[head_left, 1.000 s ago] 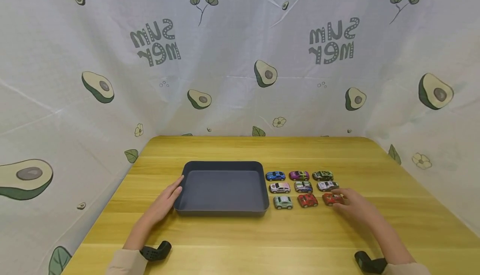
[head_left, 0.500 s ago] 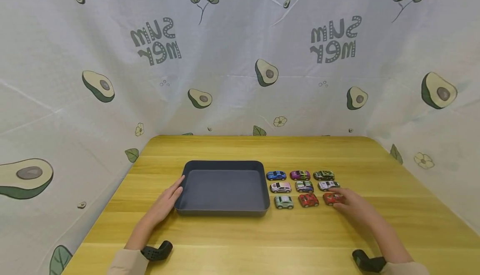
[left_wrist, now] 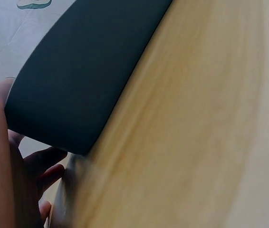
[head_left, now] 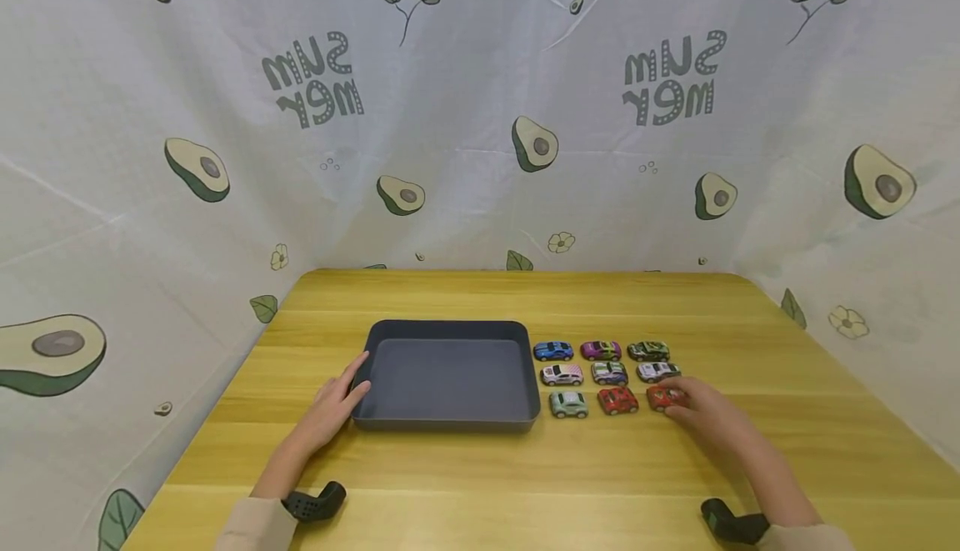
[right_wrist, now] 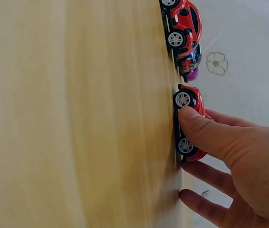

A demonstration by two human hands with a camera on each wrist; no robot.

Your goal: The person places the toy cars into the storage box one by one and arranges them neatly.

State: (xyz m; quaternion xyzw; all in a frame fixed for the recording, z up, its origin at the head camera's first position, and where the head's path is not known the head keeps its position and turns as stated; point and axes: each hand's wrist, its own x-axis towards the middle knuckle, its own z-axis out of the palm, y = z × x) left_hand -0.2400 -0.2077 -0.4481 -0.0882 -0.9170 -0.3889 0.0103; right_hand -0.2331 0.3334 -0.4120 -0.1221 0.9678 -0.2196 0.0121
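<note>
A dark grey tray [head_left: 447, 328] sits empty on the yellow wooden table [head_left: 525, 468]. My left hand [head_left: 341, 394] rests with relaxed fingers against the tray's left wall [left_wrist: 87, 71]; in the left wrist view, the hand [left_wrist: 1, 166] lies beside the tray's corner. Right of the tray, several toy cars stand in a three-by-three grid. My right hand [head_left: 697, 408] pinches the red car [head_left: 660, 398] at the grid's near right corner. In the right wrist view, the thumb [right_wrist: 206, 130] presses that car's [right_wrist: 194, 102] side, with the fingers behind it. Another red car [right_wrist: 184, 23] stands beside it.
The grid also holds a mint car [head_left: 567, 403], a second red car [head_left: 617, 401], a blue car [head_left: 552, 351], a purple car [head_left: 600, 350] and a green car [head_left: 648, 350]. White avocado-print cloth [head_left: 480, 117] walls the table at the back and on both sides.
</note>
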